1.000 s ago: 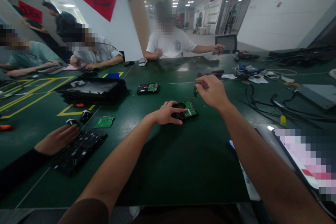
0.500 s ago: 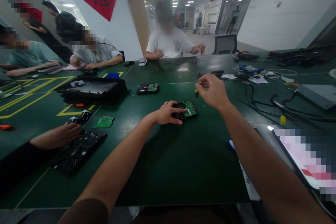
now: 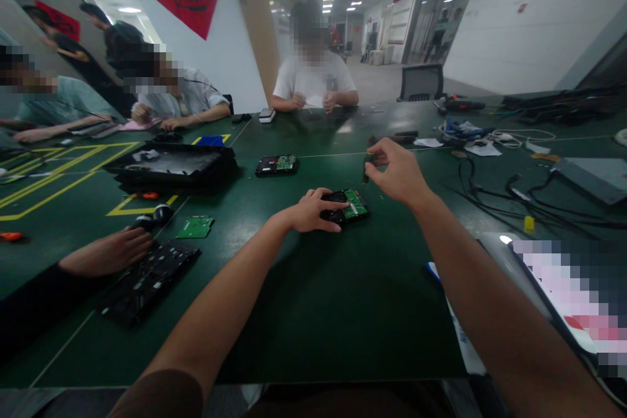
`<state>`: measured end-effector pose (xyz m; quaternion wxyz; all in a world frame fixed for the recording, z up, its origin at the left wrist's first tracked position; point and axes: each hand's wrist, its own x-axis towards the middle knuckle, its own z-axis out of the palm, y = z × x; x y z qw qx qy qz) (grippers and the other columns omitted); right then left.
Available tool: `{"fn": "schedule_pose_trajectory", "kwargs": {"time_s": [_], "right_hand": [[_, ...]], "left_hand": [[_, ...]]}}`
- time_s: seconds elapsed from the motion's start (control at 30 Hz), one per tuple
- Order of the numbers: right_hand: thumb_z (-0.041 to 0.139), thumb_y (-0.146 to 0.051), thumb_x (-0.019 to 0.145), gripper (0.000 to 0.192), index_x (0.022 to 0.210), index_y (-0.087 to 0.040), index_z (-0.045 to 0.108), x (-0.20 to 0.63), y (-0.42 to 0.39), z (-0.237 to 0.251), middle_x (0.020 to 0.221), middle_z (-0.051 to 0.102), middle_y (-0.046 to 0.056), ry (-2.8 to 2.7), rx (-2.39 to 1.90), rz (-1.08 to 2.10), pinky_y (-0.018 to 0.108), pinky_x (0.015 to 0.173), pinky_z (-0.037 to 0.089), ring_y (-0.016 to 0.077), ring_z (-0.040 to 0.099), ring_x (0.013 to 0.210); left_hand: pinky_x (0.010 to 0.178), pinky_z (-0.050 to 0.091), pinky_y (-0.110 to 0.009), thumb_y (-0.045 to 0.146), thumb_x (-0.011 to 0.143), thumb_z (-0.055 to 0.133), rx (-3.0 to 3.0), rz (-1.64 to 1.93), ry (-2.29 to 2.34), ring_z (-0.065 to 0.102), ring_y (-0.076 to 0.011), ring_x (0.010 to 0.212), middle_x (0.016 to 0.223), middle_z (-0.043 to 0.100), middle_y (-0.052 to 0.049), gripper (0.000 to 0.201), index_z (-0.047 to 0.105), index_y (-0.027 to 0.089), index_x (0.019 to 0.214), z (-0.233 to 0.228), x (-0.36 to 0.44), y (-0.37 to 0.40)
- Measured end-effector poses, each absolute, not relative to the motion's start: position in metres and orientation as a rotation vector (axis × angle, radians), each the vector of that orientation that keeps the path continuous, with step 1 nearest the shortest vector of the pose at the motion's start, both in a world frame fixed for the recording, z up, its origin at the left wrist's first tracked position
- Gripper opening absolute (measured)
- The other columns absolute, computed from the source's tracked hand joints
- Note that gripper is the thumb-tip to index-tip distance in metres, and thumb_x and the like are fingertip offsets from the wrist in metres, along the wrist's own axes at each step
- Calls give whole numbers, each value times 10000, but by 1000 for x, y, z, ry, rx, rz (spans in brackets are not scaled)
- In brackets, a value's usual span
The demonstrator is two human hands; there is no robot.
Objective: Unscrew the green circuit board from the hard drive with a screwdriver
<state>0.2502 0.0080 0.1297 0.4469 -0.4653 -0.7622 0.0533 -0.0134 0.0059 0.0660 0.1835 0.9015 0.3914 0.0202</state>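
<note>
- The left hand point(image 3: 316, 211) lies over a hard drive point(image 3: 357, 204) near the middle of the green table point(image 3: 353, 300), with its fingers parted and bent around the drive's left part and the thumb along the near side; it has hold of the drive.
- The hard drive rests on the table with its green circuit board facing up, the right part of that board uncovered.
- The right hand point(image 3: 396, 171) is raised to the far right of the drive, thumb and fingertips pinched together on the upper end of a small screwdriver point(image 3: 366, 171).
- The screwdriver points down, apart from the drive; whether its tip touches the table cannot be told.
- A second hard drive point(image 3: 277, 165) lies farther off and to the left, well apart from both hands.
- A loose circuit board point(image 3: 194, 227) lies left of the left hand, close to a black panel point(image 3: 151, 284).
- At the near left, a co-worker's hand point(image 3: 115, 251) reaches over the far left end of that panel; what its fingers hold is not clear.
- Beyond it, also on the left, sits a wide black tray point(image 3: 218, 163).
- On the right lie a grey metal box point(image 3: 590, 179), black cables and a yellow connector point(image 3: 529, 225).
- On the far side, a person in a white shirt point(image 3: 313, 85) sits with both hands at the table edge.
</note>
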Motion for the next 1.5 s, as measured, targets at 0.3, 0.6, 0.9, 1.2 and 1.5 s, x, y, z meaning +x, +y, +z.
{"fn": "schedule_pose_trajectory", "kwargs": {"time_s": [0.3,0.6,0.9,1.2,1.5], "right_hand": [[657,-291,882,156,1028,-240,639,251,10,128,1022,698,95,-1889,-1137,74,450,819,599,257,691,893],[676,-342,891,151,989,-238,624,252,14,124,998,714,93,-1833,-1169,106,455,797,598,261,695,882],[689,-318,862,142,960,-243,620,250,10,128,1001,725,89,-1787,-1174,143,441,794,606,253,702,869],[640,-264,882,79,954,-232,649,249,9,129,961,725,89,-1804,-1156,70,443,821,600,251,706,869],[657,-353,902,112,945,-250,649,250,9,131,972,722,81,-1821,-1172,83,437,779,593,251,695,865]], "left_hand": [[1185,280,-613,730,816,677,2545,60,1093,301,-413,1414,1599,297,-18,754,467,519,1509,66,-14,7],[1172,301,-613,729,818,677,2534,70,1100,306,-408,1410,1593,301,-16,749,458,535,1508,65,-14,6],[1182,277,-622,733,815,674,2532,55,1097,293,-413,1414,1606,300,-11,762,452,527,1515,65,-14,6],[1184,276,-605,721,823,674,2542,53,1095,298,-416,1423,1615,278,-18,756,450,523,1518,64,-14,7],[1172,297,-612,719,827,672,2528,51,1103,301,-415,1420,1616,274,-14,746,452,529,1514,65,-14,7]]}}
